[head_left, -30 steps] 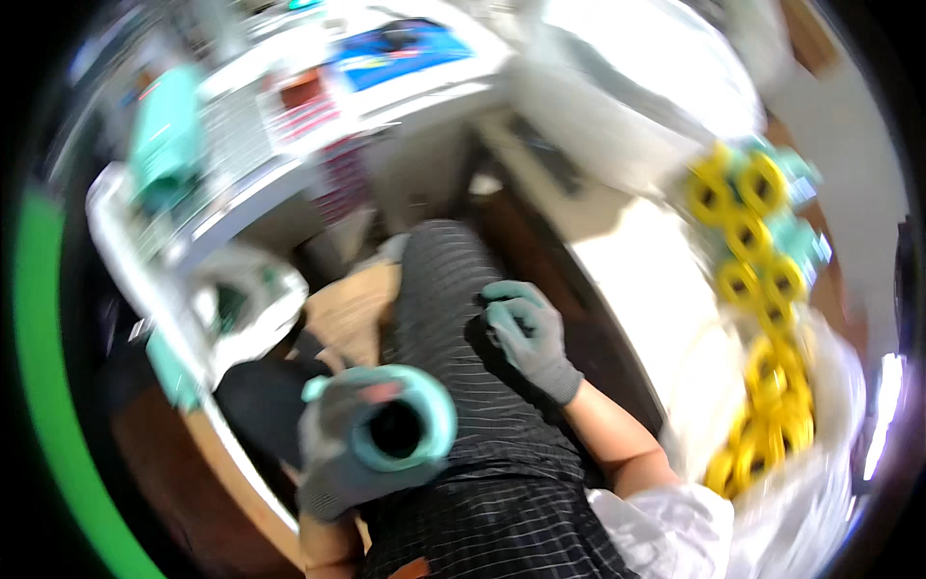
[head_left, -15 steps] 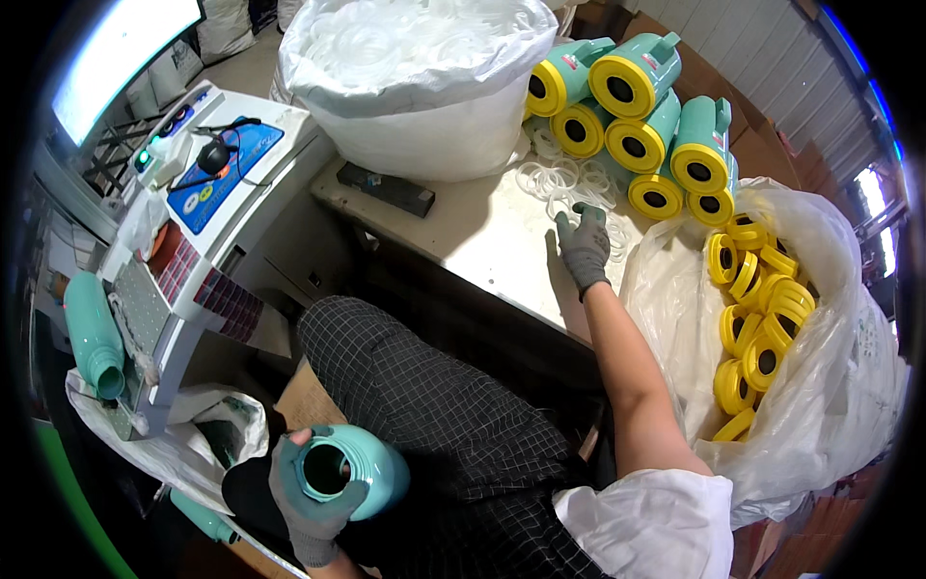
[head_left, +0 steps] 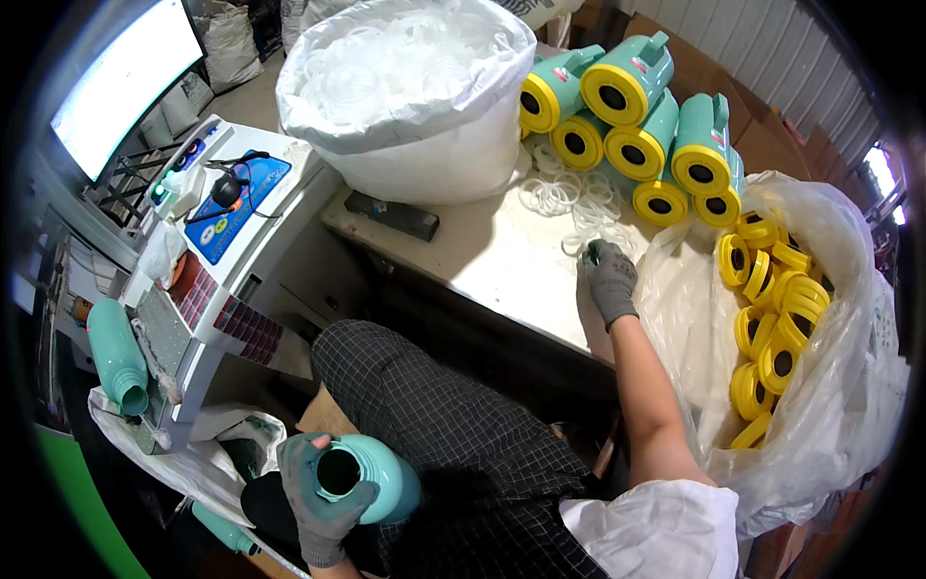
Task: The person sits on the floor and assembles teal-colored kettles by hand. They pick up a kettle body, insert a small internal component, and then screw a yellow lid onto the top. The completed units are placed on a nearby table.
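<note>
Left hand (head_left: 307, 497) gripping teal bottle (head_left: 391, 482), insides too dark — right hand (head_left: 611, 282) by white rings (head_left: 590, 205), can't tell its grip.

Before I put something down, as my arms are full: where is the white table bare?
Bare: the front of the white table, between the dark block and the right hand, short of the white rings. Crowded: its back, with the white sack, those rings and the teal canisters; and its right end, by the plastic bag of yellow lids.

Teal bottle (head_left: 390, 475), open-mouthed, tilted, white rings (head_left: 594, 206), scattered on tabletop (head_left: 506, 262)
</note>
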{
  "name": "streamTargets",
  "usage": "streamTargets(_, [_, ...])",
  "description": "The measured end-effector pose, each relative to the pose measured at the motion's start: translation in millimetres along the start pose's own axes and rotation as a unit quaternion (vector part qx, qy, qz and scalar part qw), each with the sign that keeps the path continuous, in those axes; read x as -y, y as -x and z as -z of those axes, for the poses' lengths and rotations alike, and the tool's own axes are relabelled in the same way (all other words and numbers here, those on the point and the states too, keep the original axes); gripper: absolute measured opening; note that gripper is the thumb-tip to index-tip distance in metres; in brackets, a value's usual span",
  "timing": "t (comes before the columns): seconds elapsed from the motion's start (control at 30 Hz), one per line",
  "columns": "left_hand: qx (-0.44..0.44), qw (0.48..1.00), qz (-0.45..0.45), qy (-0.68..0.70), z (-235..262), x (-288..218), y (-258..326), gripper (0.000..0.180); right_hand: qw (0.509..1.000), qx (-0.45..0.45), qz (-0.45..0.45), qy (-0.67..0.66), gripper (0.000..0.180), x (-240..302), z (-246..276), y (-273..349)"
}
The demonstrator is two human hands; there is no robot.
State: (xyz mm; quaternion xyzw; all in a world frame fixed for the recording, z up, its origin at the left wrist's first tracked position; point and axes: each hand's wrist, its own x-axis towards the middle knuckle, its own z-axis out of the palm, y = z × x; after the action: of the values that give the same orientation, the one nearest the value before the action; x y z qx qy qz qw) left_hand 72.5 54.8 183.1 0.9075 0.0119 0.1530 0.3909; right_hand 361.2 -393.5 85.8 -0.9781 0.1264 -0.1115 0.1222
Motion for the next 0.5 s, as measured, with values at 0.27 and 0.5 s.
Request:
streamTargets(0.27, [-0.09, 0.995, 0.042, 0.03, -11.5, 17.2, 8.3, 0.11, 0.974, 0.083, 0.211, 0.028, 0.027, 58.3, 67.3, 32.1])
streamTargets(0.5, [-0.038, 0.977, -0.127, -0.168, -10.3, -15.8, -2.5, 0.106, 0.647, 0.175, 0.585, -0.457, 0.028, 232.8, 76.3, 157.1])
